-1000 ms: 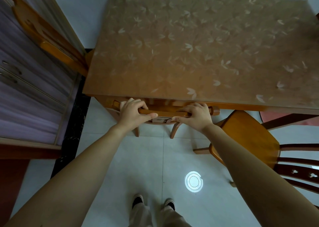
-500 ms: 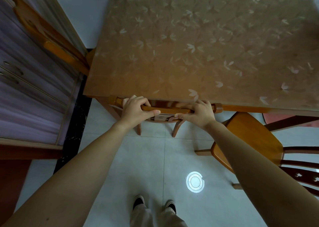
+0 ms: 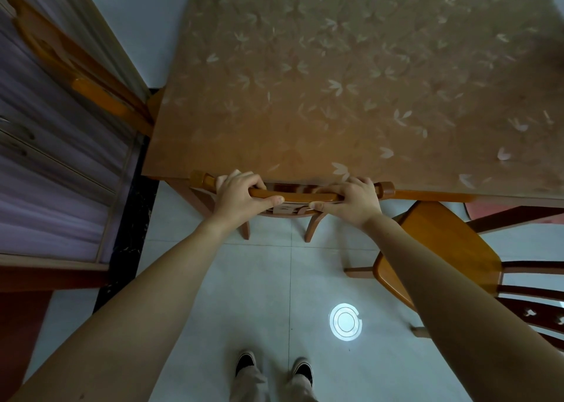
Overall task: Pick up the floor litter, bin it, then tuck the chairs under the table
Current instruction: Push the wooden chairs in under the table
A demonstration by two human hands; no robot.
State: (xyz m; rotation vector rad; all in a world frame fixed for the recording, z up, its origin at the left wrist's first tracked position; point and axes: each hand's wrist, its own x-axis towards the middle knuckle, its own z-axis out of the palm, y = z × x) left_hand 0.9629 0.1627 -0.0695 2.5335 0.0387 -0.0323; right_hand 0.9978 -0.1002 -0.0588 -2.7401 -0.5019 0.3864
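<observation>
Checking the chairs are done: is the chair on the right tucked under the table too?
No. The right chair stands angled out on the floor, its seat clear of the table edge.

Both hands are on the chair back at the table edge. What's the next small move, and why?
Probably let go and turn to the second chair on the right. The held chair's top rail, gripped by the left hand and right hand, already meets the table edge, while the other seat stands clear of it.
</observation>
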